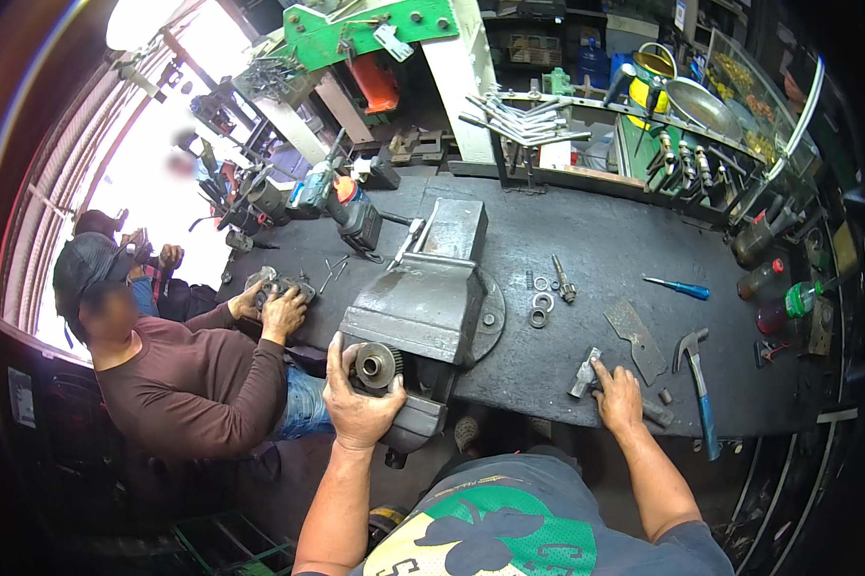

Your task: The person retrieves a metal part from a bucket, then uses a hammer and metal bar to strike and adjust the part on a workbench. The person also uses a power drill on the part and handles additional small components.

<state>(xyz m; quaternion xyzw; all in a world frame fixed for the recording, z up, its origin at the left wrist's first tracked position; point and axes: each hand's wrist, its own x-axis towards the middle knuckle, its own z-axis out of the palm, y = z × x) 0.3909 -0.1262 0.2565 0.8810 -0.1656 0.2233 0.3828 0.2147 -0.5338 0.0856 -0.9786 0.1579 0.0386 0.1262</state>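
Note:
My left hand is curled round a toothed metal gear with a hollow hub, thumb and fingers on opposite sides. The gear is at the jaws of a big grey bench vise; whether they clamp it I cannot tell. My right hand is closed over the handle of a hammer lying near the bench's front edge, its metal head showing past the fingers. Close to that hand are a flat metal plate, a small metal cylinder and a blue-handled claw hammer.
Metal rings, a threaded shaft and a blue-handled screwdriver lie on the dark bench. Bottles line its right side. A cordless drill stands behind the vise. At left, a co-worker handles a metal part.

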